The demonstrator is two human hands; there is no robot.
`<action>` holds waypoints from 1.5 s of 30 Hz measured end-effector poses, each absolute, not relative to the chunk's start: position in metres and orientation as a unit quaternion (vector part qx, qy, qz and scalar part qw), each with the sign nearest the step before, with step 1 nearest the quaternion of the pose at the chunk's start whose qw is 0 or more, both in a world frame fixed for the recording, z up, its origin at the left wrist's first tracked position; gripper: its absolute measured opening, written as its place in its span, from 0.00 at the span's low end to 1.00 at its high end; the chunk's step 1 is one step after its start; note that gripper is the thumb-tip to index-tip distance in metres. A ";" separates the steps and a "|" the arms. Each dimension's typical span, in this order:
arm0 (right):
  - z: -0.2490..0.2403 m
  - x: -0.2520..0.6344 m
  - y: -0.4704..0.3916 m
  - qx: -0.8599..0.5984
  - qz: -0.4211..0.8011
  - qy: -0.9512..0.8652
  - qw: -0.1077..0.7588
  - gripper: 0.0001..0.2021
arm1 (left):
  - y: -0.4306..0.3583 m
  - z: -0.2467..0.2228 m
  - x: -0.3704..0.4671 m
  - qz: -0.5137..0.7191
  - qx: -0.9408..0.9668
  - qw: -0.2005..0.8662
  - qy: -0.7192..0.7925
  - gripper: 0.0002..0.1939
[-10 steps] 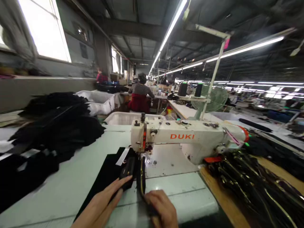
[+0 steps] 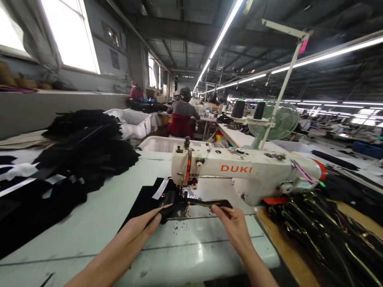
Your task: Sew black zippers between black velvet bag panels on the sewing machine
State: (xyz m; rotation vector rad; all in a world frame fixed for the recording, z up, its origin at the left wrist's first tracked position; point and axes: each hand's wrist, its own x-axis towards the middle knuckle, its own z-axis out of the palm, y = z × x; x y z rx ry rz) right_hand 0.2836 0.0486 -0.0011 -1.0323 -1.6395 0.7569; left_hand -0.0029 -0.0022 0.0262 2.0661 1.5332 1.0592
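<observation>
A white sewing machine stands before me, its needle area over a black fabric piece with a white label strip on it. My left hand lies along the near edge of that fabric, the edge between thumb and fingers. From beside the presser foot a black zipper strip with a gold line runs to the right. My right hand pinches this strip near its far end, thumb against fingers. What lies directly under the foot is hard to make out.
Heaped black fabric pieces lie on the left of the table. Many black strips with gold zippers are piled at the right on a wooden board. A white bin stands behind the machine; a co-worker sits beyond.
My right hand has moved up and right, swinging the zipper strip from pointing toward me to pointing right. My left hand stays on the fabric. The view has shifted slightly.
</observation>
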 end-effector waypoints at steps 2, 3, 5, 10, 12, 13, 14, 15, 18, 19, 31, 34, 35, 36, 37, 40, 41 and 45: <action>0.005 0.276 0.041 -0.349 0.263 -0.769 0.466 0.12 | -0.004 0.017 -0.005 0.342 0.746 0.183 0.541 0.20; 0.003 0.270 0.035 -0.305 0.208 -0.821 0.435 0.12 | -0.006 0.012 -0.005 0.328 0.765 0.171 0.528 0.21; -0.007 0.256 0.019 -0.237 0.061 -0.892 0.380 0.16 | -0.013 0.002 -0.006 0.304 0.815 0.115 0.480 0.26; -0.042 0.227 -0.011 -0.255 -0.081 -0.868 0.419 0.18 | -0.029 -0.020 0.000 0.236 0.903 -0.065 0.353 0.44; -0.046 0.225 -0.017 -0.273 -0.077 -0.860 0.424 0.18 | -0.032 -0.027 0.003 0.219 0.908 -0.111 0.338 0.47; -0.044 0.226 -0.019 -0.278 -0.072 -0.861 0.421 0.18 | -0.033 -0.031 0.003 0.217 0.910 -0.120 0.333 0.48; -0.041 0.229 -0.019 -0.279 -0.058 -0.863 0.417 0.17 | -0.033 -0.034 0.003 0.219 0.911 -0.116 0.331 0.48; -0.037 0.234 -0.018 -0.278 -0.033 -0.865 0.417 0.17 | -0.033 -0.036 0.001 0.226 0.909 -0.099 0.335 0.46; -0.016 0.255 -0.006 -0.316 0.095 -0.824 0.460 0.13 | -0.029 -0.037 -0.005 0.289 0.871 0.010 0.397 0.36; -0.007 0.262 0.001 -0.350 0.136 -0.790 0.485 0.11 | -0.027 -0.035 -0.008 0.315 0.845 0.053 0.429 0.32; -0.051 0.211 -0.007 -0.238 -0.079 -0.853 0.457 0.15 | -0.021 -0.043 -0.013 0.265 0.892 -0.023 0.365 0.41; -0.051 0.216 -0.007 -0.254 -0.061 -0.866 0.426 0.15 | -0.022 -0.040 -0.012 0.246 0.909 -0.069 0.330 0.42; -0.046 0.222 -0.005 -0.252 -0.049 -0.873 0.413 0.16 | -0.022 -0.042 -0.013 0.244 0.907 -0.057 0.339 0.42; -0.040 0.229 -0.002 -0.250 -0.034 -0.879 0.405 0.16 | -0.023 -0.044 -0.015 0.242 0.902 -0.036 0.354 0.41; -0.034 0.236 0.000 -0.250 -0.013 -0.882 0.399 0.15 | -0.024 -0.048 -0.017 0.243 0.895 -0.012 0.373 0.40; -0.025 0.250 0.002 -0.268 0.057 -0.878 0.393 0.12 | -0.026 -0.057 -0.022 0.240 0.870 0.047 0.429 0.35; -0.027 0.251 0.001 -0.271 0.056 -0.876 0.395 0.12 | -0.027 -0.058 -0.021 0.241 0.867 0.048 0.432 0.35; -0.047 0.239 -0.011 -0.264 -0.045 -0.864 0.427 0.14 | -0.028 -0.048 -0.006 0.234 0.902 -0.045 0.361 0.43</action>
